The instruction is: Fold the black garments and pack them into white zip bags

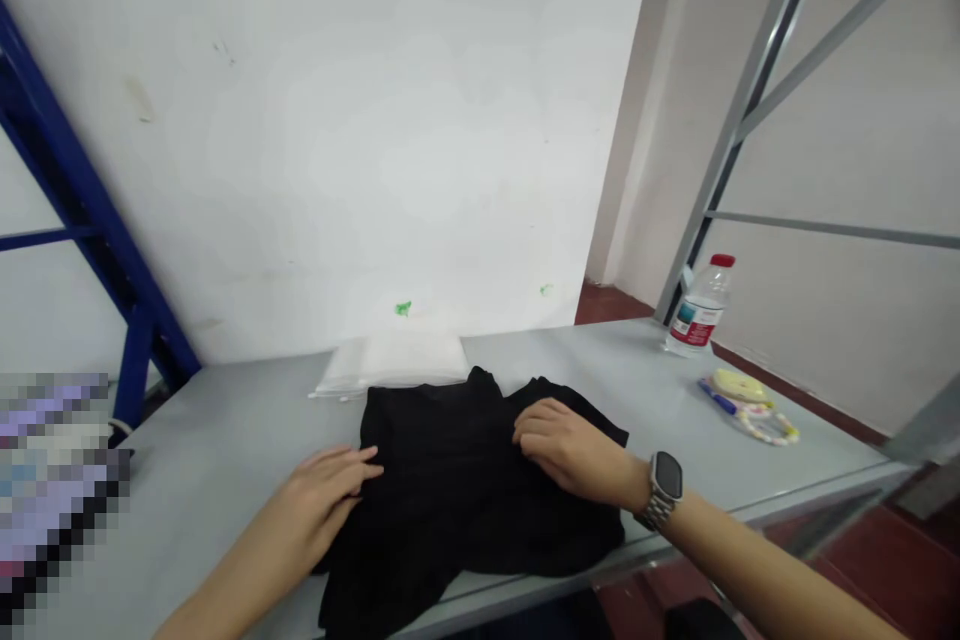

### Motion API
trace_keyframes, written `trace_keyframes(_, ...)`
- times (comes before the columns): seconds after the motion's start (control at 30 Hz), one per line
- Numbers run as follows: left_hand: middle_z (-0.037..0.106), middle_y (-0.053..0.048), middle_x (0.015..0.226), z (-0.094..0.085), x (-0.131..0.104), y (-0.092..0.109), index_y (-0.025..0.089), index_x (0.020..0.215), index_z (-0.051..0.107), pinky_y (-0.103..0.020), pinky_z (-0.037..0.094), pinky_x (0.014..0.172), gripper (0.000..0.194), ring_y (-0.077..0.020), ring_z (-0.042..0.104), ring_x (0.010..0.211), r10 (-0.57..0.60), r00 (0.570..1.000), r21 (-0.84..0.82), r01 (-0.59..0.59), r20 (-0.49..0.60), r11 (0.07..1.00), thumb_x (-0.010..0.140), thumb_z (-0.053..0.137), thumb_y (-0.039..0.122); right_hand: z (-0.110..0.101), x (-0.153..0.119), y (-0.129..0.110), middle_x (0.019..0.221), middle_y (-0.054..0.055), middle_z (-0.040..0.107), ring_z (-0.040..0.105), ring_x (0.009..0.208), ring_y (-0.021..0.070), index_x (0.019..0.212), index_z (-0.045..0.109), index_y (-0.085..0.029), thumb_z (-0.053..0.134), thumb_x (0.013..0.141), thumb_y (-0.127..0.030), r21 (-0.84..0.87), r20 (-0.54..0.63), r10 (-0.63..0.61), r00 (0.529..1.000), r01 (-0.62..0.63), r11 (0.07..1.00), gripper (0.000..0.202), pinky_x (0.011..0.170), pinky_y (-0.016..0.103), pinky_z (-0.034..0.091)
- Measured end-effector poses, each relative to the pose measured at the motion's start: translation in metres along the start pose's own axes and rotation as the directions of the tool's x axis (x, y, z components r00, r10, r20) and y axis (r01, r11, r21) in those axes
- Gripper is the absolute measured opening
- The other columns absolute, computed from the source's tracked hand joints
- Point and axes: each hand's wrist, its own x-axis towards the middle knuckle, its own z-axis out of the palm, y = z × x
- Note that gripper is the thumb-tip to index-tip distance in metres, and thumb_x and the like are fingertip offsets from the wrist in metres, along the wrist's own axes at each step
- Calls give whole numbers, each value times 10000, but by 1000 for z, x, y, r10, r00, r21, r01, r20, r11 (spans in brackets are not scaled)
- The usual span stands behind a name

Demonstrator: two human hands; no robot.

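Observation:
A black garment (450, 480) lies spread on the grey table, with one part hanging over the front edge; whether it is a top or shorts I cannot tell. My left hand (330, 490) rests at the garment's left edge, its fingers stretched out and touching the cloth. On the right part of the garment is my right hand (559, 442), with a watch on its wrist. Its fingers are curled together on the cloth, and the fingertips are partly hidden.
Behind the garment lies a stack of clear plastic bags (397, 360) against the white board (360, 140). A water bottle (701, 308), a yellow item (739, 384) and a beaded strap (769, 425) sit at right. Pixelated things (56, 490) stand at far left by a blue frame (90, 180).

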Motion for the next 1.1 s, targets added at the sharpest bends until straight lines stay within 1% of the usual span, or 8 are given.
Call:
trace_keyframes(0.2,562,-38,1295,19,-23,4,304,1118,636,-417,444,970,362,-270,550,1147,-63,995,11,62,83,998,768,595,385,17,-14,-14,926,28,633,545,929,174,844,586,-185,494,846,-121,-74,-1,177,984,-176,982,112,863,341,410)
trace_keyframes(0.4,594,-22,1254,10,-18,3,292,1128,635,-397,445,979,462,-237,575,1121,-30,994,75,22,108,997,722,499,118,26,13,-72,1016,101,611,511,1027,265,906,614,-157,527,843,-211,-169,-277,342,898,-396,902,121,918,443,377)
trace_keyframes(0.53,667,-30,1137,-1,1,21,269,944,698,-410,443,965,322,-248,591,1075,131,986,135,-117,-101,984,754,475,135,50,54,-121,1041,93,599,546,913,264,1149,511,-168,635,746,-483,20,-334,356,873,-371,928,527,784,416,445)
trace_keyframes(0.6,626,-31,1195,-1,9,35,275,968,674,-427,386,1013,283,-249,534,1143,174,957,104,-154,-232,983,792,476,175,60,72,-132,946,73,615,571,826,254,1064,538,-174,621,770,-421,64,-348,433,832,-440,896,393,704,389,451)
trace_keyframes(0.73,419,-72,1378,17,17,51,277,1269,431,-450,339,1045,460,-261,395,1264,-127,900,-237,27,-417,971,821,527,323,66,81,-121,715,21,595,573,600,176,801,534,-182,466,858,-201,231,-347,667,660,-629,742,91,509,271,366)
trace_keyframes(0.83,456,-130,1304,38,22,50,223,1297,321,-429,433,963,555,-260,494,1169,-444,885,-684,236,-142,690,829,503,458,66,67,-108,604,-16,535,518,513,127,666,468,-196,443,875,-243,414,-333,769,546,-648,640,216,477,239,324)
trace_keyframes(0.93,541,-135,1147,48,34,47,185,1246,373,-365,509,850,579,-233,587,1011,-477,853,-832,414,212,369,801,529,519,67,50,-103,617,-14,530,522,579,128,606,430,-196,428,881,-239,459,-359,771,526,-620,637,278,551,239,365)
trace_keyframes(1.1,554,-45,890,45,64,51,211,1129,495,-215,482,449,562,-152,577,693,-454,821,-750,533,345,393,707,612,563,69,32,-105,664,9,540,531,687,179,647,483,-187,492,841,-216,301,-484,690,538,-639,708,197,695,346,401)
